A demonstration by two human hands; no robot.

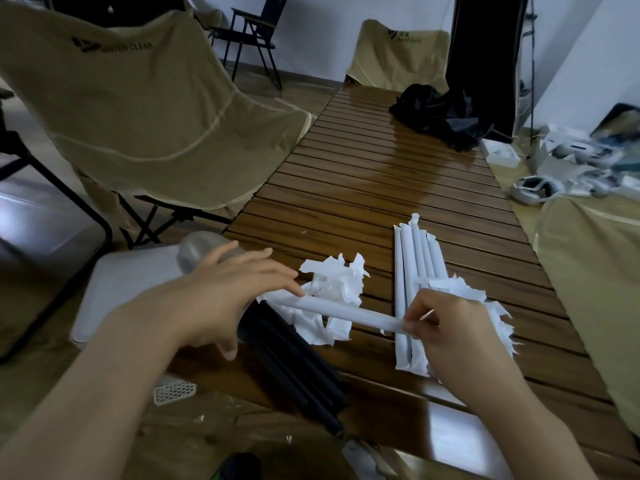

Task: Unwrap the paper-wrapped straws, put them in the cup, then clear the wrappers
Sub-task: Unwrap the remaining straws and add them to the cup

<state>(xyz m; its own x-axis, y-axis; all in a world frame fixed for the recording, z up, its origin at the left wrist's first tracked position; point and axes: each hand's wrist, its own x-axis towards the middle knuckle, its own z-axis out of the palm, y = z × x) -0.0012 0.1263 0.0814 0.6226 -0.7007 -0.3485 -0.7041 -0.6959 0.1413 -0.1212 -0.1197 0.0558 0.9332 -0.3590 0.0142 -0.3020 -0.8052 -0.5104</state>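
My left hand (221, 296) grips a translucent cup (195, 252) that lies tilted at the table's near left edge. Several black straws (298, 368) stick out of the cup toward me. My right hand (450, 330) pinches the right end of a paper-wrapped straw (346, 311), held level above the table. The straw's left end touches the fingertips of my left hand. Several more wrapped straws (415, 268) lie side by side under and beyond my right hand. Torn white wrappers (334, 285) are heaped between my hands, with more wrappers (495, 313) to the right.
The slatted wooden table (363, 174) runs away from me, with a black bag (440, 116) at its far end. Beige folding chairs (145, 109) stand to the left and behind. A white flat surface (117, 285) sits by the cup, and white devices (554, 168) clutter the right.
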